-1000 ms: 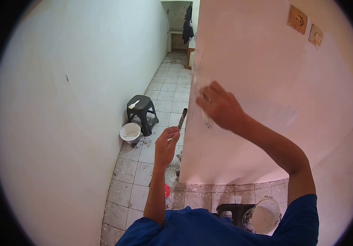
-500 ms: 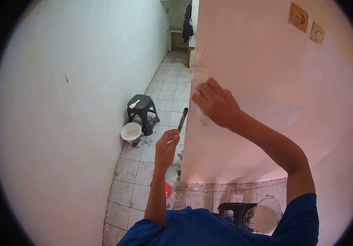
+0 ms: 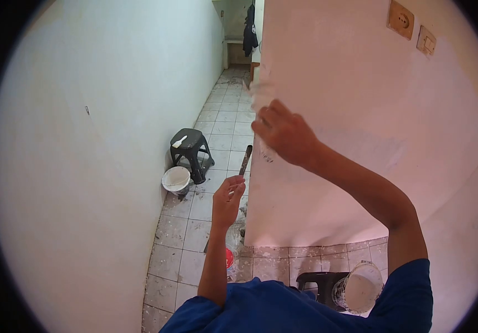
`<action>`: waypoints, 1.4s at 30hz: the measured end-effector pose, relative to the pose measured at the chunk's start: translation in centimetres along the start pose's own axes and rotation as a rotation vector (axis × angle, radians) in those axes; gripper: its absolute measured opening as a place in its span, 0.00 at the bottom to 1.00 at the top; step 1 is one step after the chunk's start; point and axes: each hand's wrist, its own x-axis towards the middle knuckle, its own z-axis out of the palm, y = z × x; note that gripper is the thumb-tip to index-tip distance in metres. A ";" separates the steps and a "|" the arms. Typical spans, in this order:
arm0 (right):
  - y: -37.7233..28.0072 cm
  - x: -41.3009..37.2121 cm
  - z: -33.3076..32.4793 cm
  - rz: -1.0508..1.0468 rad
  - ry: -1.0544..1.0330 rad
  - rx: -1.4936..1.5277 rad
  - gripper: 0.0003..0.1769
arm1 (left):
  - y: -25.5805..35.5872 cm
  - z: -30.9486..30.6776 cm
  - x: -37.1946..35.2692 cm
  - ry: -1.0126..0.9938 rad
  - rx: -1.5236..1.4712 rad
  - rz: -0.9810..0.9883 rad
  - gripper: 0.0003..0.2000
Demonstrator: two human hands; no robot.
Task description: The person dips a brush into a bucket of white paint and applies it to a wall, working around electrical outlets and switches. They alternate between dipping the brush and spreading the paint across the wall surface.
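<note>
Open floor (image 3: 225, 116) borders left edge of pink wall (image 3: 333, 216). Left hand (image 3: 228, 202): fingers clamped on dark strip (image 3: 245, 160), long axis along forearm, tip outward. Right hand (image 3: 286, 136): grip indeterminate.

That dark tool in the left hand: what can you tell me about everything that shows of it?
The dark tool looks long, narrow and straight, with pale specks along it. Its material is unclear, perhaps metal or wood. The left hand grips its lower part, hiding some of it. The rest points up the picture, leaning slightly right, appearing close to the edge of the pinkish wall.
</note>
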 end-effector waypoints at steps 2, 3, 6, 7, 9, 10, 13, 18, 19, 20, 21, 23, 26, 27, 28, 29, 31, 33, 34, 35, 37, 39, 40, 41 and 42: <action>-1.4 -2.4 3.8 -0.094 -0.014 0.013 0.04 | 0.0 0.3 0.0 -0.016 -0.019 0.019 0.15; -2.7 -4.4 5.7 -0.125 -0.091 0.060 0.03 | 0.0 0.3 0.0 -0.023 -0.029 0.031 0.15; -5.8 -7.5 5.6 -0.118 -0.273 0.163 0.04 | 0.1 -0.4 -0.4 0.002 0.001 0.023 0.15; -6.1 -7.7 5.1 -0.098 -0.325 0.192 0.04 | -0.1 -0.8 -0.4 0.013 0.022 0.022 0.15; -4.9 -6.8 3.9 0.002 -0.190 0.176 0.04 | -0.3 -1.6 -0.6 0.033 0.071 0.009 0.15; -4.2 -5.9 3.0 0.056 -0.125 0.172 0.05 | -0.2 -1.7 -0.6 0.036 0.067 -0.007 0.14; -4.8 -7.1 4.9 0.027 -0.137 0.151 0.03 | -0.1 -1.5 -0.4 0.042 0.053 -0.015 0.14; -9.0 -13.2 10.3 -0.002 -0.328 0.287 0.03 | 0.0 -1.2 -0.8 0.023 0.039 -0.026 0.15; -9.1 -13.1 9.6 0.023 -0.309 0.277 0.03 | 0.0 -1.4 -0.8 0.022 0.064 -0.023 0.15; -8.9 -12.7 8.9 0.049 -0.249 0.280 0.04 | 0.0 -1.6 -0.7 0.030 0.078 -0.025 0.15; -8.7 -11.6 7.5 0.078 -0.190 0.287 0.04 | -0.1 -1.8 -0.7 0.035 0.092 -0.032 0.15; -8.5 -10.6 7.6 0.114 -0.129 0.291 0.04 | -0.3 -1.8 -0.8 0.037 0.089 -0.042 0.15; -10.5 -13.0 11.5 0.108 -0.193 0.318 0.04 | -0.4 -1.3 -0.5 0.020 0.034 -0.050 0.15; -11.9 -15.1 14.2 0.086 -0.251 0.342 0.04 | -0.1 -1.1 -0.4 0.010 0.017 -0.036 0.15; -12.8 -16.3 15.5 0.059 -0.306 0.361 0.04 | 0.2 -1.1 -0.4 0.002 -0.002 -0.015 0.15; -13.5 -16.6 15.4 0.084 -0.307 0.373 0.04 | 0.3 -1.4 -0.6 0.008 0.015 0.010 0.15; -14.6 -16.8 14.3 0.127 -0.313 0.403 0.04 | -0.2 -2.5 -1.1 0.026 0.066 0.023 0.15; -14.1 -15.7 12.7 0.161 -0.238 0.390 0.04 | -0.9 -3.5 -1.1 0.048 0.101 0.019 0.15; -13.8 -15.1 12.1 0.179 -0.203 0.383 0.04 | -1.3 -3.8 -1.1 0.061 0.107 0.009 0.15; -13.4 -14.9 12.6 0.169 -0.215 0.383 0.04 | -1.6 -3.9 -1.2 0.071 0.111 -0.004 0.15; -13.3 -15.5 14.4 0.166 -0.243 0.388 0.04 | -1.6 -3.2 -1.3 0.053 0.073 -0.007 0.15; -14.7 -17.6 16.0 0.168 -0.362 0.421 0.04 | -1.3 -3.0 -1.2 0.029 0.072 0.000 0.15; -15.1 -18.1 16.0 0.171 -0.417 0.431 0.04 | -1.0 -3.1 -1.6 0.018 0.088 0.005 0.15; -15.5 -18.9 15.8 0.239 -0.407 0.433 0.06 | -0.8 -3.1 -1.9 0.007 0.100 0.011 0.15; -15.0 -19.1 14.7 0.303 -0.308 0.471 0.07 | -0.9 -3.5 -2.1 0.023 0.117 0.002 0.14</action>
